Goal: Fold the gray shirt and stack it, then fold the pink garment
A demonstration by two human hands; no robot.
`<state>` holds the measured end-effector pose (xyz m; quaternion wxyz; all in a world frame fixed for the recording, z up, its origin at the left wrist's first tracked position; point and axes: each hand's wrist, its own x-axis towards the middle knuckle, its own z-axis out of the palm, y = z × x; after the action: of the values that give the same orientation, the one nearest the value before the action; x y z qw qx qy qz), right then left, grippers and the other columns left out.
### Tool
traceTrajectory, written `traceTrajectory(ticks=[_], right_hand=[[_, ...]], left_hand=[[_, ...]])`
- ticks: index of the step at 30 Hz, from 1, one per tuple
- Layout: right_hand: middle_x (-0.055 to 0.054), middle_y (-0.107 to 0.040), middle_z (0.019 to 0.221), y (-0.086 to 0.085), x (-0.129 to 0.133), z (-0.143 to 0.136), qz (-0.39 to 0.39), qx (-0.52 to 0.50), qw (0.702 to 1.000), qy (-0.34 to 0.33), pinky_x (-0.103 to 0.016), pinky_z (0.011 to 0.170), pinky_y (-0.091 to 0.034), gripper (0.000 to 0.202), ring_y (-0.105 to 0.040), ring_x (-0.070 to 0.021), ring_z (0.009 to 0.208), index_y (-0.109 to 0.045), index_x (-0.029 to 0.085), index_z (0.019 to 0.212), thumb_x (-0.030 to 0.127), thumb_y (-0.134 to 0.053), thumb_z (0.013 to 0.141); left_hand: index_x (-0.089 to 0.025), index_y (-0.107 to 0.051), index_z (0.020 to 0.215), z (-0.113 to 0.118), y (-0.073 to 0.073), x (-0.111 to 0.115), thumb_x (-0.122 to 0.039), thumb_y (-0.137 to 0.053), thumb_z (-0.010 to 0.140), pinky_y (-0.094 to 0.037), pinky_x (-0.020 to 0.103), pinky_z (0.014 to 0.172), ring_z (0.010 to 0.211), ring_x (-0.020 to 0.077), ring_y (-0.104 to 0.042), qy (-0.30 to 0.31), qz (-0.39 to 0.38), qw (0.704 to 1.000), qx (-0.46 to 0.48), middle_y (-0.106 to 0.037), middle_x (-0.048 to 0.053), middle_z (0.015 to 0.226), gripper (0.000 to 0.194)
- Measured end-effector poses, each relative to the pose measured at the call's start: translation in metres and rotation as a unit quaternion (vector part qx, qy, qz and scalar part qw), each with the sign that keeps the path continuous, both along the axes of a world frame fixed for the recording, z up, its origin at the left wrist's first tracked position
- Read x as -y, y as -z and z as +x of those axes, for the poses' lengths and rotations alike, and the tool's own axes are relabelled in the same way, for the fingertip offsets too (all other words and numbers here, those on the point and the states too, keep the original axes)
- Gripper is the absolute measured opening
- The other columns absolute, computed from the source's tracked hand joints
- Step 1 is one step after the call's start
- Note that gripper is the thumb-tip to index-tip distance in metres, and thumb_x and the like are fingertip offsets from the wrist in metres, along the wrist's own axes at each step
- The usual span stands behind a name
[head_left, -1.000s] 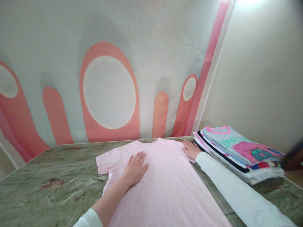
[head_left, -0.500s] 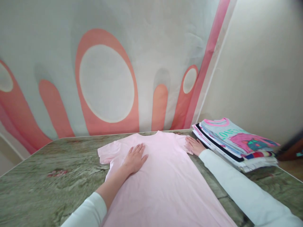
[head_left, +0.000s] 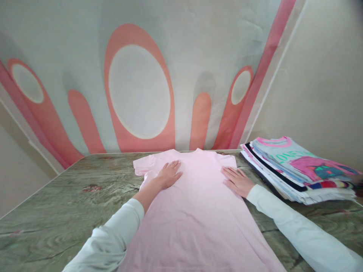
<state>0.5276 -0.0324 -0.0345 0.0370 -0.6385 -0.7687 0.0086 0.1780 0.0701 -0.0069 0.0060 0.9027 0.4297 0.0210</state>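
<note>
2 hands flat on the pink shirt

Your left hand (head_left: pixel 168 174) and right hand (head_left: pixel 237 182) rest on the pink shirt (head_left: pixel 195 211), fingers extended and gripping nothing. The shirt lies spread on the desk (head_left: pixel 70 204), neckline toward the patterned wall (head_left: pixel 221 41). The folded stack (head_left: pixel 297 170) sits beside it, on your right.

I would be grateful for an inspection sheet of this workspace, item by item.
Surface: table, wood-patterned, with reddish marks.
Things: pink shirt spread out, lightly creased; folded clothes stack to its right.
Clutter: dark shape at right edge, too unclear to identify.
Hands: left hand and right hand both open, palms down on the shirt.
Cables: nothing seen.
Surroundings: wall behind, with pink and orange shapes.
</note>
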Motion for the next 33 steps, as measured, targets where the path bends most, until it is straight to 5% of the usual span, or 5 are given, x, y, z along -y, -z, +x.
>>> traceTrajectory(ticks=[5,10,18,25,33], right_hand=[[-0.001,-0.025,0.146,-0.008,0.013,-0.002,0.034,-0.003,0.999,0.005,-0.050,0.109,-0.010,0.057,-0.017,-0.0245,0.135,-0.029,0.024,0.140,0.047,-0.028,0.087],[-0.001,-0.024,0.146,-0.017,0.045,-0.043,-0.001,-0.059,0.995,-0.076,-0.045,0.109,-0.017,0.058,-0.019,-0.0232,0.135,-0.029,0.025,0.140,0.049,-0.026,0.088],[-0.001,-0.022,0.147,0.007,0.071,-0.048,-0.006,-0.040,0.997,-0.071,-0.048,0.110,-0.013,0.066,-0.020,-0.0228,0.135,-0.023,0.025,0.142,0.058,-0.027,0.085],[-0.004,-0.030,0.144,0.008,0.077,-0.019,0.017,-0.021,1.000,-0.004,-0.054,0.108,-0.010,0.064,-0.023,-0.0272,0.133,-0.031,0.025,0.139,0.058,-0.027,0.084],[-0.006,-0.022,0.147,-0.039,0.064,-0.117,-0.032,-0.040,0.988,-0.145,-0.050,0.106,-0.021,0.061,-0.021,-0.0247,0.134,-0.028,0.018,0.140,0.050,-0.024,0.088]], left_hand=[[-0.019,-0.026,0.139,-0.032,-0.011,0.033,-0.042,-0.020,0.093,-0.013,0.038,0.108,0.134,0.0177,-0.019,0.001,-0.013,1.000,-0.023,-0.022,0.007,0.147,0.052],[-0.018,-0.027,0.139,-0.084,-0.014,0.081,-0.037,-0.021,0.094,-0.017,0.037,0.108,0.134,0.0182,-0.021,-0.026,-0.022,0.999,-0.016,-0.024,0.007,0.147,0.050],[-0.019,-0.021,0.142,-0.125,-0.012,0.121,-0.044,-0.018,0.093,-0.012,0.039,0.109,0.136,0.0182,-0.011,-0.082,0.005,0.996,-0.026,-0.016,0.005,0.149,0.054],[-0.020,-0.032,0.137,-0.114,-0.022,0.129,-0.039,-0.022,0.093,-0.007,0.041,0.110,0.136,0.0190,-0.013,-0.087,0.027,0.995,-0.042,-0.023,0.005,0.147,0.048],[-0.017,-0.025,0.139,-0.034,-0.034,0.125,-0.043,-0.016,0.094,-0.017,0.044,0.107,0.135,0.0198,-0.018,0.000,-0.073,0.997,-0.010,-0.020,0.009,0.147,0.053]])
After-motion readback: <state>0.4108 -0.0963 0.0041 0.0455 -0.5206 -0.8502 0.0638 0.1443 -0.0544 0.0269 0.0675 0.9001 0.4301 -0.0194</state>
